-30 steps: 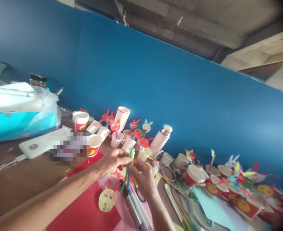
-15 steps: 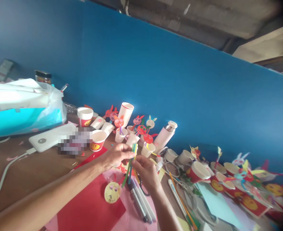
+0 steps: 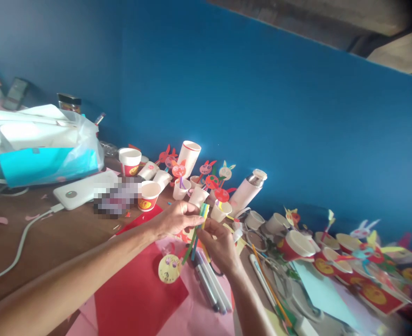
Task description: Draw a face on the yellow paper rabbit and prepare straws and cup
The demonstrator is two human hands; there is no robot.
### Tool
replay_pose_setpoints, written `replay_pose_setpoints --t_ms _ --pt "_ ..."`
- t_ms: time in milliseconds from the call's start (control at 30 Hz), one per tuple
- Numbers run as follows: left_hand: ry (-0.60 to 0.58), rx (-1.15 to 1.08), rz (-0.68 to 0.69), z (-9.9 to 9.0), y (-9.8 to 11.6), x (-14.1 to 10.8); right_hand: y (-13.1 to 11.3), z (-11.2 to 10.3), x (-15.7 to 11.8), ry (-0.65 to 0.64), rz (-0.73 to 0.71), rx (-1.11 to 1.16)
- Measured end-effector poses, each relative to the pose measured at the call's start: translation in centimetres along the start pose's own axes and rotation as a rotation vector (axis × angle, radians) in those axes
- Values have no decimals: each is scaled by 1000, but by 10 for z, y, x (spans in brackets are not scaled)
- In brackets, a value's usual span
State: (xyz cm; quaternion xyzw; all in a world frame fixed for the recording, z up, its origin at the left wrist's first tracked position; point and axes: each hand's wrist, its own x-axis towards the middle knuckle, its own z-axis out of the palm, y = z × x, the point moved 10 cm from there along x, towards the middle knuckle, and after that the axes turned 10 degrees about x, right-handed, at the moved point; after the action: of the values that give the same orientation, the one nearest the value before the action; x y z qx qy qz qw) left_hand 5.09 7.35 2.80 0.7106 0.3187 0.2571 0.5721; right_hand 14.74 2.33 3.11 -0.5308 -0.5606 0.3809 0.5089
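Note:
Between thumb and fingers, my left hand pinches a small bundle of narrow paper strips in green, blue and yellow. Their upper ends stick up past the thumb and the lower ends hang down. My right hand is closed against the same strips, just below the left fingertips. Under the hands lies a round yellow paper face with drawn eyes and dots, on red paper over pink paper. Several markers lie side by side beneath my right wrist.
White paper cups with paper animal heads stand behind the hands, near a thermos. More decorated cups crowd the right. On the left are a power bank with a cable and a plastic bag. A blue partition rises behind.
The camera view has shifted slightly, so everything appears a little further right and mostly higher. Both hands keep their hold on the strips with little visible change.

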Motion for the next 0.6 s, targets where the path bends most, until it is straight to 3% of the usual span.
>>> replay_pose_setpoints --t_ms 333,600 --pt "-120 -47 2 15 -18 6 1 -14 1 73 -7 174" --pt "-79 1 39 10 -15 7 9 -13 5 43 28 240"
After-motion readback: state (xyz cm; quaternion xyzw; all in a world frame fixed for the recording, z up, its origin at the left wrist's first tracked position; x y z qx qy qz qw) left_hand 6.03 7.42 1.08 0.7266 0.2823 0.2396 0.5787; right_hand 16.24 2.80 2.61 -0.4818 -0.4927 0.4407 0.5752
